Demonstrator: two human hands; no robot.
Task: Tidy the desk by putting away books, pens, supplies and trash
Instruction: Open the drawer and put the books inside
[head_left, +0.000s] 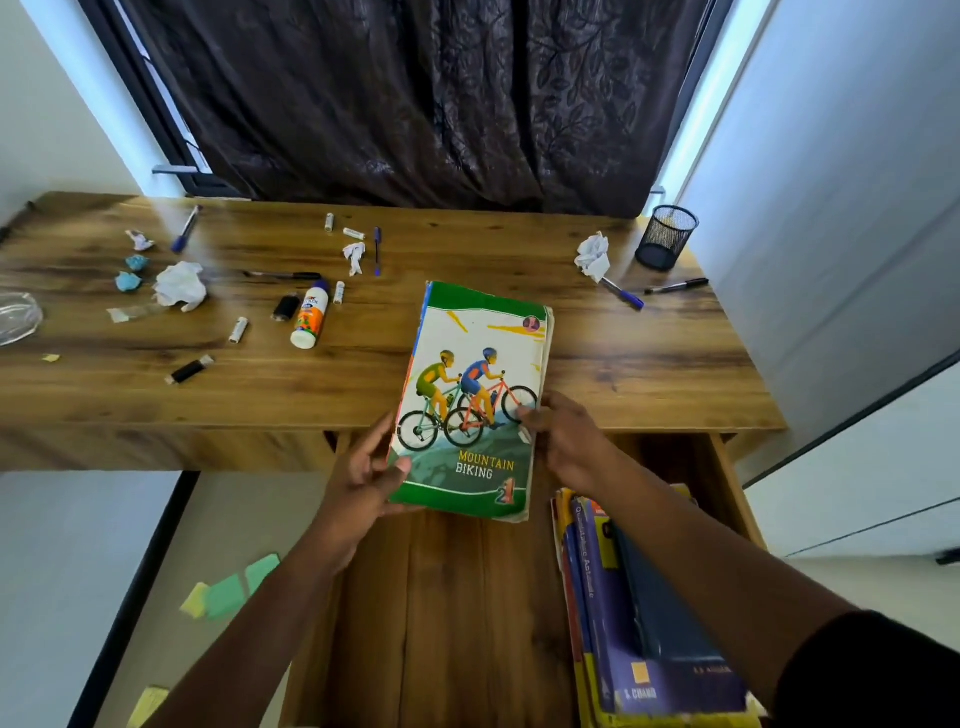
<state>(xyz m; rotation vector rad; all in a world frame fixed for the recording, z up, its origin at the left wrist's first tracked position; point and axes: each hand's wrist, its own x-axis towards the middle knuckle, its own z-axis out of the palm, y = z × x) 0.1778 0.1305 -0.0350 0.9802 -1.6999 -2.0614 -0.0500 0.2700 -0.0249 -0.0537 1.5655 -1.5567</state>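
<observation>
Drawer books (649, 623): titles blurred | both hands: left (363, 478), right (566, 441) grip Mountain Biking book (472, 395)

Looking like a home study corner, a small room in a house. Wooden desk (597, 364) sitting tight between pale walls, its far edge pressing against a dark leaf-patterned curtain (415, 104) hanging over a window. Daylight leaking in at both sides of the curtain. Black mesh pen cup (666, 236) standing at the far right corner. Pens (676, 286), a glue bottle (310, 317) and crumpled paper (179, 286) lying scattered toward the left edge. Open drawer (441, 597) below the near edge holding a stack of schoolbooks (644, 613). Coloured sticky notes (228, 592) lying on the pale floor beside it.
</observation>
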